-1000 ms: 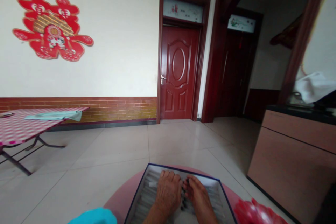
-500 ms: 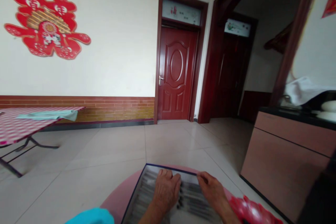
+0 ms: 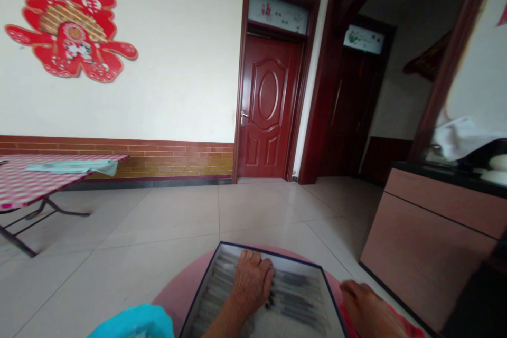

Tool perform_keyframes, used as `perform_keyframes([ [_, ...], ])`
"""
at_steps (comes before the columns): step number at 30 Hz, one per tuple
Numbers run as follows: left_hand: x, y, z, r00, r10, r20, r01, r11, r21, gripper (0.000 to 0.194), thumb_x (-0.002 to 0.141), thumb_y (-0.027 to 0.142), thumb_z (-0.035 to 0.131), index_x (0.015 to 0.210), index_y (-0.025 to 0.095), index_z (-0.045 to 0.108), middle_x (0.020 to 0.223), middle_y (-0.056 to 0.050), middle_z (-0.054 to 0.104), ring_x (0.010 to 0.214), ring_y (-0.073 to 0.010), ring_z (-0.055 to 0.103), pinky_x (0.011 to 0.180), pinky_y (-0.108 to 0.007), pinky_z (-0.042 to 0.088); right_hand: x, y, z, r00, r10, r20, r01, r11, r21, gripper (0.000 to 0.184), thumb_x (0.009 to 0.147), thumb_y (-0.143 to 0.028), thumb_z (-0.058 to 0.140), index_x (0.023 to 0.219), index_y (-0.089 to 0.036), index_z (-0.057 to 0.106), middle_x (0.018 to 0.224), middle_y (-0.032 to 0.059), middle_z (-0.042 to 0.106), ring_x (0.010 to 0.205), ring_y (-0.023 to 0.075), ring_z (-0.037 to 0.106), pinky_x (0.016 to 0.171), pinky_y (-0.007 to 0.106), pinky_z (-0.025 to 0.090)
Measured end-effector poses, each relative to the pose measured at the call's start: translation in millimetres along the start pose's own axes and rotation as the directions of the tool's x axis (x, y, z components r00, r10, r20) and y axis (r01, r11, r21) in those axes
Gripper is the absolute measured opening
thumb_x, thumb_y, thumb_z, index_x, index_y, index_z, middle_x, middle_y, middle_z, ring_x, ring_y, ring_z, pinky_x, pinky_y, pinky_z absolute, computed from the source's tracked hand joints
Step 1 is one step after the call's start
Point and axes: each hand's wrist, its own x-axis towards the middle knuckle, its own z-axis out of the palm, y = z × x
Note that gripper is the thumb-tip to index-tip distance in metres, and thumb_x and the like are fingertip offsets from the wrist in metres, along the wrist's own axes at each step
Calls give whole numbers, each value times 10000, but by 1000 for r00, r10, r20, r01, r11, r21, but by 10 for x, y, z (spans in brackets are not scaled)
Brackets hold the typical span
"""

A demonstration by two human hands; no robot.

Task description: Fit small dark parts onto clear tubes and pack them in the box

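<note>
Head view, foreground: how are the left hand (image 3: 253, 280) and right hand (image 3: 366, 309) disposed?

– Left hand: palm down, fingers curled among slender grey sticks with dark ends (image 3: 295, 296); whether it grips any cannot be made out. Right hand: fingers bent above a glossy red plastic bag (image 3: 414, 330), at the lower right; its fingertips are blurred, so its grasp is likewise undetermined.

– And the sticks themselves?

– They lie inside a shallow, blue-rimmed white rectangular box (image 3: 295, 265), their long axes running roughly crosswise, left to right. Dark ends form a column just right of the left hand, which is the nearer one; the right hand stands outside the box, beyond its right wall.

– What supports the box?

– A round pink desk (image 3: 182, 288), with a bright turquoise soft object (image 3: 132, 323) at the lower left.

– And farther off?

– Pale glossy floor tiles (image 3: 182, 222); a brownish-pink cabinet with a black top (image 3: 435, 227) at right; a folding table with a pink checked cover (image 3: 43, 185) at left. At the back, a white wall (image 3: 178, 63) bears a red cut-out ornament (image 3: 75, 37), beside a dark red panelled door (image 3: 269, 111).
</note>
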Motion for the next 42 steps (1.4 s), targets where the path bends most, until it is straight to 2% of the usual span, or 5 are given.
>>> perform_keyframes([
  [3,4,1,-16,1000,14,-5,-14,1000,12,167,842,234,406,844,220,573,779,-41,503,791,-202,447,791,-374,326,38,-493,396,976,-201,77,170,938,302,207,655,-320,499,749,-262,673,843,72,699,811,239,628,793,346,429],
  [9,30,-18,10,1000,8,-9,-8,1000,22,182,836,207,384,847,216,566,782,-50,517,776,-207,458,758,-371,345,40,-952,992,956,-148,253,14,885,465,248,704,-389,474,670,-238,668,621,23,674,601,203,605,605,308,446],
  [15,23,-37,52,1000,-14,-20,14,1000,8,168,834,216,398,856,206,565,813,-57,533,809,-209,474,774,-365,360,-57,-942,1051,919,50,390,-301,728,616,283,674,-455,529,740,-212,658,625,13,670,624,202,617,537,289,464],
  [30,44,-13,32,998,-4,59,1,999,51,150,822,204,449,892,233,578,728,-17,561,736,-175,518,644,-266,382,14,-743,1101,936,318,152,-304,511,804,345,758,-543,420,789,-235,573,793,78,683,760,223,643,676,328,504],
  [42,40,-98,72,999,27,43,-25,999,-48,270,841,200,412,1055,266,563,774,-22,588,750,-186,523,677,-292,417,-120,-934,1172,938,83,336,-341,392,855,356,624,-453,647,880,-207,618,839,6,685,730,158,620,570,243,485],
])
